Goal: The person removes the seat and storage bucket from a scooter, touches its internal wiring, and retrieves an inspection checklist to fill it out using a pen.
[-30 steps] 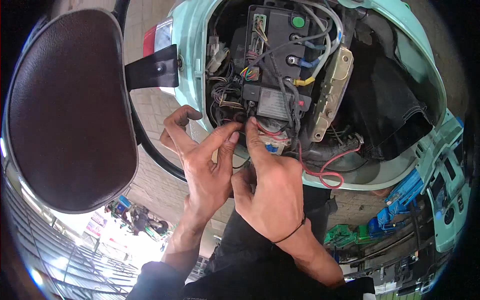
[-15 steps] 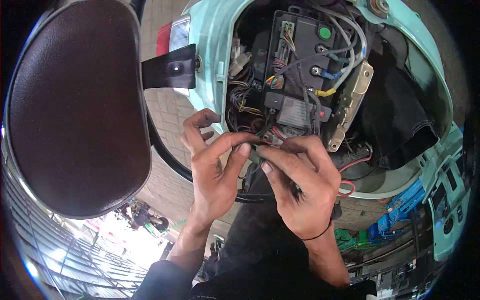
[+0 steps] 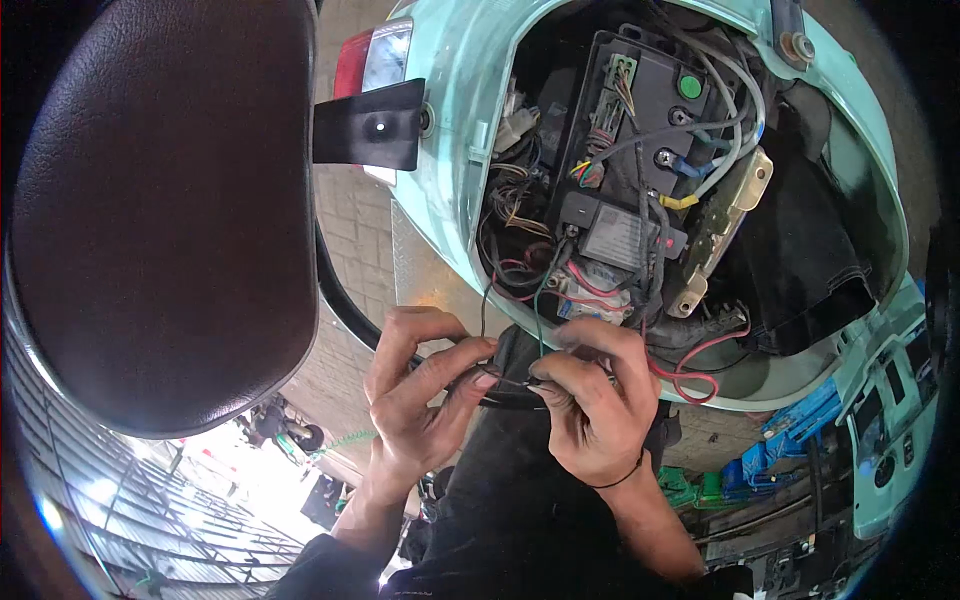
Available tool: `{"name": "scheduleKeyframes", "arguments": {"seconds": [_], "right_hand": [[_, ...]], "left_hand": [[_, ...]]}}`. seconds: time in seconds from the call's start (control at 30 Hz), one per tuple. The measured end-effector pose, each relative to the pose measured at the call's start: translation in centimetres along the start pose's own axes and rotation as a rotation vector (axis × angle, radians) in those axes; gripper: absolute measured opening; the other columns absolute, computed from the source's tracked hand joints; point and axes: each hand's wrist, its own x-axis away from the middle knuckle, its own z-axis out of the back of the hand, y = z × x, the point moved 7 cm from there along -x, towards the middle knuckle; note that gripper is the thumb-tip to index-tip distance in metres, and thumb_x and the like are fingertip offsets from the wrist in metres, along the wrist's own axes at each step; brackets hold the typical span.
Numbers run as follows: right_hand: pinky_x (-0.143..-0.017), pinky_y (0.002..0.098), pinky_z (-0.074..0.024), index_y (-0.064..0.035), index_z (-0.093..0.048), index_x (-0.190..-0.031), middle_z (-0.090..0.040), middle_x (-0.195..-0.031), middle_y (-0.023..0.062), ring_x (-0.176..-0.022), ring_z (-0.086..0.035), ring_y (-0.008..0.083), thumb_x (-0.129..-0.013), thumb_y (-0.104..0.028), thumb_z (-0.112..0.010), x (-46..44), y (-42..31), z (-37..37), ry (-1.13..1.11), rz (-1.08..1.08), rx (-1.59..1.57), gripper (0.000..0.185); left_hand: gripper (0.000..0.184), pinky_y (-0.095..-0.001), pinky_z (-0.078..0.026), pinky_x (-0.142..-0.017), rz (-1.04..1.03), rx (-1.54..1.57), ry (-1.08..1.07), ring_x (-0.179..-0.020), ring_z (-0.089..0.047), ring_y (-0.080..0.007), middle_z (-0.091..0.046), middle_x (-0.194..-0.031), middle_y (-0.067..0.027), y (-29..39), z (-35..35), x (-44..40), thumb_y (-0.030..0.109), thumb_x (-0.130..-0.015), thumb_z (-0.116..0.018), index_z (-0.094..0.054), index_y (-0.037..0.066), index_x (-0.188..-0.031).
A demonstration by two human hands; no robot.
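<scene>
My left hand (image 3: 425, 385) is closed in a pinch on a thin black wire (image 3: 484, 315) that runs down from the open compartment. A green wire (image 3: 540, 325) leads into the closed fingertips of my right hand (image 3: 598, 405). A short thin dark strand spans the small gap between both hands; the wire ends themselves are hard to make out. Just above the hands, red wires (image 3: 590, 290) lie beside a grey labelled module (image 3: 617, 238). A black controller box (image 3: 650, 95) with bolted cables sits in the mint-green scooter body (image 3: 450, 130).
A dark brown seat pad (image 3: 165, 210) on a black bracket (image 3: 375, 125) stands at the left. A gold metal bracket (image 3: 725, 230) and a black cover (image 3: 800, 240) are on the right. Blue and green bins (image 3: 780, 445) stand below right.
Both hands have come down, out of the compartment's edge, drawing the wires with them. The green and black wires now show stretched above the fingers. The view has shifted slightly.
</scene>
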Motion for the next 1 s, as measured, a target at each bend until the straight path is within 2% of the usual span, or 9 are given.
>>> {"name": "scheduleKeyframes", "arguments": {"seconds": [0.13,0.23,0.3,0.33,0.4,0.47,0.63,0.83,1.0], "right_hand": [[-0.063,0.0337,-0.0542,-0.0041,-0.068,-0.097,-0.068,-0.102,0.0122,-0.076,-0.069,0.0243,-0.06,0.01,-0.071,-1.1,-0.2,-0.1,-0.002,-0.01,-0.108,0.039],[-0.064,0.034,-0.0549,-0.0022,-0.067,-0.096,-0.068,-0.1,0.0122,-0.077,-0.07,0.0268,-0.062,0.011,-0.069,-2.3,-0.5,-0.1,-0.032,0.012,-0.085,0.037],[-0.064,0.034,-0.055,-0.002,-0.066,-0.095,-0.068,-0.099,0.0119,-0.076,-0.07,0.0273,-0.062,0.012,-0.068,-2.7,-0.7,-0.2,-0.056,0.018,-0.079,0.036],[-0.064,0.0339,-0.0551,-0.0019,-0.066,-0.095,-0.068,-0.098,0.0117,-0.076,-0.07,0.0277,-0.062,0.012,-0.067,-2.8,-0.7,-0.3,-0.077,0.019,-0.067,0.036],[-0.064,0.0343,-0.055,-0.0019,-0.065,-0.094,-0.068,-0.098,0.0114,-0.077,-0.07,0.0277,-0.063,0.011,-0.069,-3.0,-0.7,-0.4,-0.071,0.025,-0.066,0.034],[-0.064,0.0346,-0.055,-0.002,-0.065,-0.094,-0.068,-0.098,0.0112,-0.078,-0.07,0.0277,-0.064,0.01,-0.07,-2.9,-0.6,-0.4,-0.065,0.031,-0.065,0.033],[-0.061,0.0341,-0.0548,-0.0032,-0.067,-0.093,-0.07,-0.1,0.0107,-0.074,-0.071,0.0262,-0.067,0.003,-0.076,-2.0,-0.3,-0.7,-0.047,0.022,-0.044,0.028],[-0.058,0.0329,-0.0537,-0.0038,-0.069,-0.092,-0.07,-0.096,0.0095,-0.071,-0.069,0.0236,-0.064,0.005,-0.075,-1.7,-0.2,-1.1,-0.017,0.132,-0.06,0.03],[-0.056,0.0324,-0.0528,-0.0039,-0.069,-0.091,-0.07,-0.098,0.0079,-0.07,-0.069,0.0224,-0.062,0.005,-0.073,-1.4,-0.1,-1.3,-0.035,0.125,-0.022,0.03]], "left_hand": [[0.017,-0.0342,-0.046,-0.073,-0.03,-0.043,0.018,-0.089,-0.058,-0.0242,-0.061,-0.1,-0.015,0.7,-0.2,-0.4,0.006,-0.082,-0.072,-0.074,-0.003,-0.097],[0.022,-0.036,-0.048,-0.076,0.079,-0.04,0.011,-0.092,-0.06,-0.0265,-0.063,-0.101,-0.0154,1.3,-0.4,-1.1,0.006,-0.081,-0.073,-0.073,-0.004,-0.101],[0.029,-0.038,-0.05,-0.081,0.103,0.066,0.237,-0.095,-0.061,-0.0315,-0.065,-0.102,-0.014,2.3,0.4,-2.0,0.003,-0.073,-0.08,-0.074,-0.002,-0.101],[0.029,-0.038,-0.05,-0.081,0.104,0.064,0.239,-0.095,-0.061,-0.0315,-0.065,-0.102,-0.014,2.3,0.9,-2.2,0.003,-0.073,-0.08,-0.074,-0.002,-0.101],[0.032,-0.0383,-0.051,-0.082,-0.122,-0.059,0.049,-0.096,-0.062,-0.0328,-0.067,-0.1,-0.0126,3.7,0.4,-2.8,0.005,-0.072,-0.082,-0.074,-0.001,-0.103],[0.031,-0.0399,-0.051,-0.079,-0.145,-0.091,0.063,-0.093,-0.06,-0.0326,-0.068,-0.095,-0.0107,3.3,0.1,-2.4,0.006,-0.072,-0.083,-0.074,0.001,-0.101],[0.018,-0.0413,-0.046,-0.079,-0.052,-0.198,0.08,-0.09,-0.055,-0.0314,-0.066,-0.09,-0.009,3.1,0.0,-1.7,0.008,-0.079,-0.079,-0.072,0.002,-0.094],[0.009,-0.0418,-0.044,-0.083,0.121,-0.089,0.096,-0.094,-0.053,-0.0312,-0.064,-0.086,-0.0089,2.0,-0.6,-0.8,0.008,-0.089,-0.07,-0.067,0.0,-0.091],[0.008,-0.0414,-0.043,-0.083,0.159,0.0,0.084,-0.095,-0.051,-0.031,-0.063,-0.085,-0.0087,1.6,-0.5,-0.5,0.006,-0.089,-0.07,-0.065,0.0,-0.09]]}}
